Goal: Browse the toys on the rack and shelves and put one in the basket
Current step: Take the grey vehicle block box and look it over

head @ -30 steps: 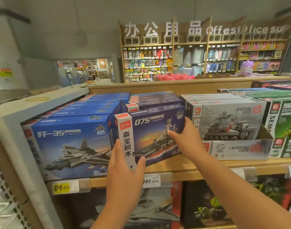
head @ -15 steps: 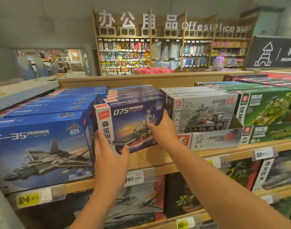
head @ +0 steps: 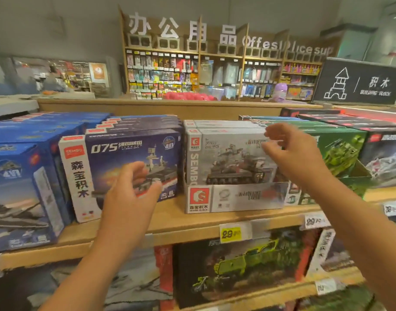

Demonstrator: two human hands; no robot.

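Observation:
A dark blue "075" warship brick box (head: 125,158) stands upright on the wooden top shelf (head: 192,223). My left hand (head: 129,196) hovers open just in front of its lower right part, holding nothing. To its right stands a grey "Wandering Earth" tank box (head: 228,162) in a white display carton (head: 235,197). My right hand (head: 291,153), blurred by motion, is open with curled fingers in front of that box's upper right corner. No basket is in view.
Blue jet boxes (head: 24,187) fill the shelf's left end, green tank boxes (head: 340,151) and a white-vehicle box (head: 385,162) the right. Larger boxes (head: 239,268) sit on the lower shelf. Yellow price tags (head: 230,234) line the edge. A stationery wall (head: 215,72) stands behind.
Both hands have let go of the warship box, which now stands back on the shelf. My right hand moved right to the grey tank box. The view shifted rightward.

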